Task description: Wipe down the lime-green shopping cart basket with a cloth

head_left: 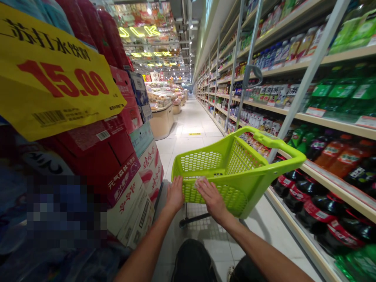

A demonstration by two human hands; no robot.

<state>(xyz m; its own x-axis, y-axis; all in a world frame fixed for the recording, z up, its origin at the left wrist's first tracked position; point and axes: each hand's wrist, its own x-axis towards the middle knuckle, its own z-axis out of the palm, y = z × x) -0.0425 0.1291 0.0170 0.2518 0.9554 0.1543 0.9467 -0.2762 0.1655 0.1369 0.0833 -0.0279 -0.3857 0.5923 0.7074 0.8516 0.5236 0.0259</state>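
Note:
A bright green plastic shopping cart [252,188] with perforated sides stands in the aisle ahead of me, its basket bare inside as far as I see. My left hand [175,194] rests at the lower left corner of the basket, fingers stretched out and lying against it. Under the fingers of my right hand [214,199], a crumpled white wipe [201,181] is held against the basket's near side, just below the rim. The cart's handle [274,141] points away to the right.
Drink shelves [346,129] line the right side, with large cola bottles [319,211] at the bottom. Stacked cartons [123,176] crowd the left, under a yellow price sign [61,78]. Tiled floor [190,113] runs down the aisle past display bins [161,122]. My knees are below.

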